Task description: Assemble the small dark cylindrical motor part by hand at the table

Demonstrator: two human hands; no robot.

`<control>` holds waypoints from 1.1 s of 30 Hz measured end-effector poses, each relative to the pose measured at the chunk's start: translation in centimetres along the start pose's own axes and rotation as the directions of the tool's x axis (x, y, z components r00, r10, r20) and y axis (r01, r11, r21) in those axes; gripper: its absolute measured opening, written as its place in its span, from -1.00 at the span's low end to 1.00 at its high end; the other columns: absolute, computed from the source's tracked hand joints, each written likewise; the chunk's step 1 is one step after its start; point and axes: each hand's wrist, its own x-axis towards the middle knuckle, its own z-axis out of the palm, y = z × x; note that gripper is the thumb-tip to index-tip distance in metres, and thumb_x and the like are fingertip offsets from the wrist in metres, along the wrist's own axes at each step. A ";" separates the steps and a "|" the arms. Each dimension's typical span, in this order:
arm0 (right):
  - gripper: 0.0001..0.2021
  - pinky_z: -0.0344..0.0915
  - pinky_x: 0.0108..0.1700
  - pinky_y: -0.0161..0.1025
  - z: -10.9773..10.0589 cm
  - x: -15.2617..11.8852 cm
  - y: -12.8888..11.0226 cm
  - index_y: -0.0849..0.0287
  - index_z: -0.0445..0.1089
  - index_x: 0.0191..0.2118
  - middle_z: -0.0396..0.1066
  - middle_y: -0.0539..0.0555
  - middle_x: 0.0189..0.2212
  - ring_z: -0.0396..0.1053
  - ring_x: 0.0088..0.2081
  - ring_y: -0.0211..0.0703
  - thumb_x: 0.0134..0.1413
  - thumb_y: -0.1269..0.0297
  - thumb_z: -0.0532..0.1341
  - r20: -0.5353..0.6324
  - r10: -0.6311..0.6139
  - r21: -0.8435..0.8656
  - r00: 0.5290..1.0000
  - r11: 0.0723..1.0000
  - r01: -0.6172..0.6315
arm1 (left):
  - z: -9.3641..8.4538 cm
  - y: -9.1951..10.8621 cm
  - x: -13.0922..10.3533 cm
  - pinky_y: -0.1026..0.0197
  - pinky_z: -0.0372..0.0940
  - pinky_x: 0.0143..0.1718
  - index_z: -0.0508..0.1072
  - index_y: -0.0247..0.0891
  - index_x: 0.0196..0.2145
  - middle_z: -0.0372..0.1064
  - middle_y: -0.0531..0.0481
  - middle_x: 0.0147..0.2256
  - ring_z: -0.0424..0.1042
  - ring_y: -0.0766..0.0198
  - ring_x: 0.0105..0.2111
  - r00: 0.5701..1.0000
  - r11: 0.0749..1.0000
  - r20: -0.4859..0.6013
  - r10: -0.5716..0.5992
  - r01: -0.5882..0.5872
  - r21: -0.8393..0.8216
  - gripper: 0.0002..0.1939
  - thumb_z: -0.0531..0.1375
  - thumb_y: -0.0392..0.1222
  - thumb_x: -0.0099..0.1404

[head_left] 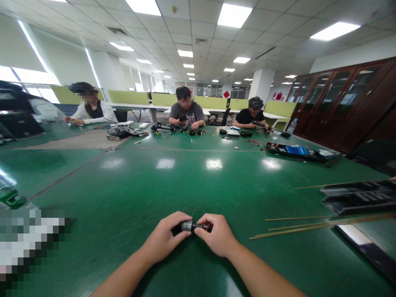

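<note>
Above the green table in front of me, my left hand (168,237) is closed on a short silver-grey metal cylinder (187,225), thumb below and fingers above. My right hand (215,236) pinches a slim dark ringed part with a copper-brown end (204,226), which lines up with the cylinder. The two pieces meet end to end between my hands; whether they are joined cannot be made out. Fingers cover parts of both.
Several thin brass-coloured rods (291,227) lie to the right, beside dark metal profiles (359,196) and a flat dark device (368,251). A long black tray (315,156) stands further back. Three people sit across the green table (173,181) among parts and tools.
</note>
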 end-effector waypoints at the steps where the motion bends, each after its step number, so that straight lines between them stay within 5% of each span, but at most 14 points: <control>1: -0.95 0.19 -0.40 -0.35 0.0 0.0 0.0 0.17 0.50 -0.37 0.45 -0.03 -0.51 0.34 -0.47 -0.25 0.04 0.32 0.31 0.001 0.000 0.000 1.000 1.000 0.000 | 0.0 0.0 0.0 0.09 0.33 -0.04 0.45 -0.16 -0.04 0.44 -0.09 -0.13 0.42 0.15 -0.13 1.000 1.000 -0.001 -0.001 0.001 -0.001 -0.75 0.24 -0.16 0.31; 33: -0.93 0.19 -0.41 -0.35 0.0 0.0 0.0 0.19 0.50 -0.37 0.44 -0.02 -0.52 0.32 -0.48 -0.25 0.04 0.31 0.30 0.002 0.019 0.024 1.000 1.000 -0.019 | 0.1 -0.3 0.0 0.11 0.33 -0.06 0.45 -0.16 -0.05 0.45 -0.08 -0.15 0.43 0.16 -0.14 1.000 1.000 -0.018 -0.001 0.001 -0.016 -0.75 0.24 -0.16 0.31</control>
